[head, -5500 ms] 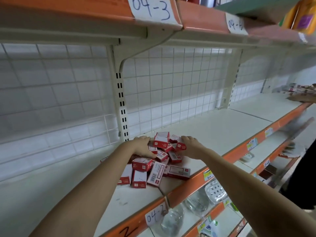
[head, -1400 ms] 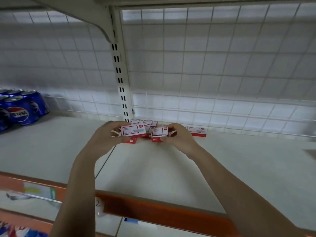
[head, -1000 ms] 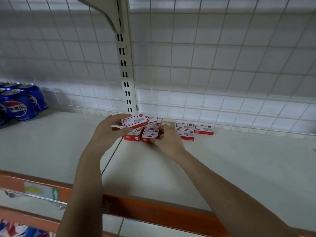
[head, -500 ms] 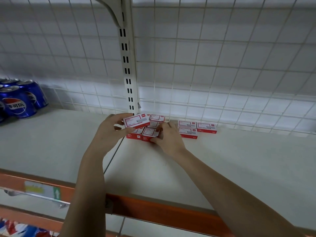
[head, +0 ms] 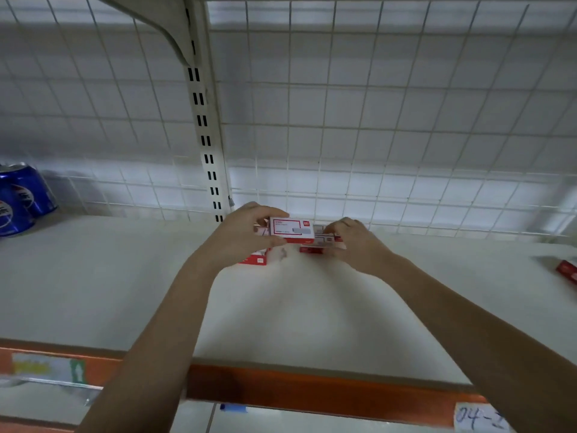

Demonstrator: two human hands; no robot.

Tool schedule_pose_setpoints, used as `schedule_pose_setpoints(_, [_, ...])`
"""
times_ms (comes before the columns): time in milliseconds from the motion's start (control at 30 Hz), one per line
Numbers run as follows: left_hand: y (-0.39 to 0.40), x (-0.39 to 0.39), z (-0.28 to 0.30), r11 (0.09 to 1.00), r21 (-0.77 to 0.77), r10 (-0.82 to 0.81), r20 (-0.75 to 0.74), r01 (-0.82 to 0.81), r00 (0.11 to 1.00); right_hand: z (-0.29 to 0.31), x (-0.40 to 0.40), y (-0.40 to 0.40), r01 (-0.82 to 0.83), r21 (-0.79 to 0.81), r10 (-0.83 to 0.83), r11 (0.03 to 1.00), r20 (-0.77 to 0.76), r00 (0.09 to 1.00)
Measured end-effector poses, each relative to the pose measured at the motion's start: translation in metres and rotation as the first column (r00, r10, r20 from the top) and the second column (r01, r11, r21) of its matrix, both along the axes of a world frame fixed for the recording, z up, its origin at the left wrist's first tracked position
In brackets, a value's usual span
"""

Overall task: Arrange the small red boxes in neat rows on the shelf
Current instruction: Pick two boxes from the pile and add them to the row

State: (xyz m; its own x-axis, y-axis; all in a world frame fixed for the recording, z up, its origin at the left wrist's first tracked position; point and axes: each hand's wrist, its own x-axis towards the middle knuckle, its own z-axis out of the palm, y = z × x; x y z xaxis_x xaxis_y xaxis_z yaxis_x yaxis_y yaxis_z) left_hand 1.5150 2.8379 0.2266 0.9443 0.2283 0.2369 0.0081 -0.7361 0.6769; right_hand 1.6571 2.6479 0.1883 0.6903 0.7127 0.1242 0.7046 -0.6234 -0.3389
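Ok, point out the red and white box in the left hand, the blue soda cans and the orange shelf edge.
Red and white box (head: 292, 230), head view, label face.
Blue soda cans (head: 23, 198), head view, can side.
Orange shelf edge (head: 312, 390), head view, front strip.

Matt cardboard red box (head: 292, 230), smooth matt shelf (head: 93, 285), wire-mesh back (head: 374, 120).
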Motion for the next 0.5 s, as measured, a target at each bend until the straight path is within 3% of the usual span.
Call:
schedule_pose_setpoints(267, [-0.07,0.082,-0.026,0.949,0.22,-0.213,-0.088,0.227,0.973,0.018,0.042,-0.076,0.238,-0.089,-0.236,0.967,0.03,0.971])
schedule_pose_setpoints(500, [-0.089,0.113,-0.047,0.926,0.347,-0.126,-0.076,0.145,0.989,0.015,0.041,-0.094,0.271,-0.093,-0.269,0.958,0.033,0.962])
